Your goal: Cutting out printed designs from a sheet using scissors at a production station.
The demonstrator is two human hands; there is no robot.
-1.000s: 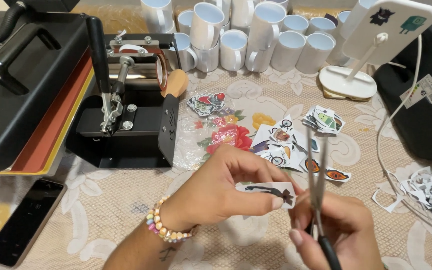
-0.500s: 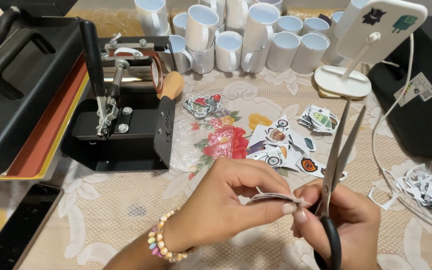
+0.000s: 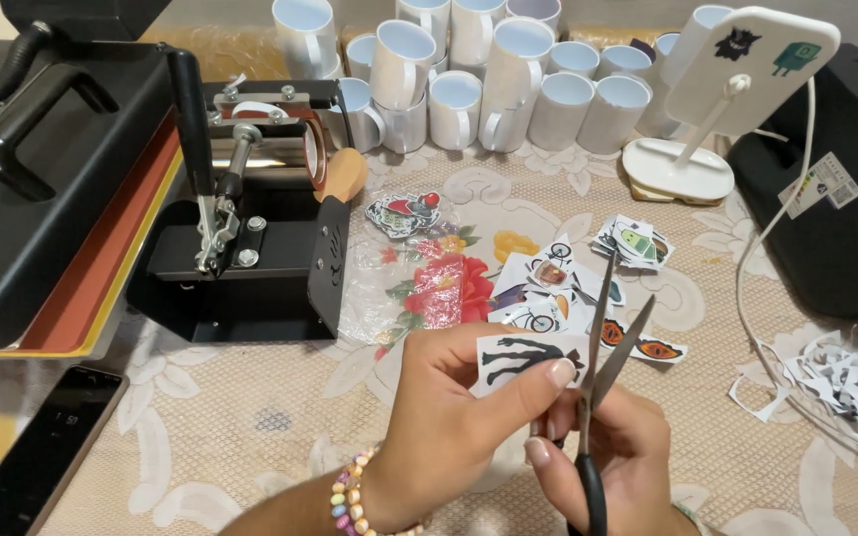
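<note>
My left hand, with a bead bracelet at the wrist, pinches a small white paper cut-out printed with a black figure. My right hand grips black-handled scissors, blades parted and pointing up, just right of the cut-out's edge. Beyond the blades lies a scatter of cut picture stickers on the lace tablecloth.
A black mug press and a flat heat press stand at left. White mugs line the back. A white stand, a black machine, paper scraps in a clear bowl, a phone.
The cut-out has turned from edge-on to face the camera again. The scissors have tilted and their blades now stand apart beside it. The view has shifted a little.
</note>
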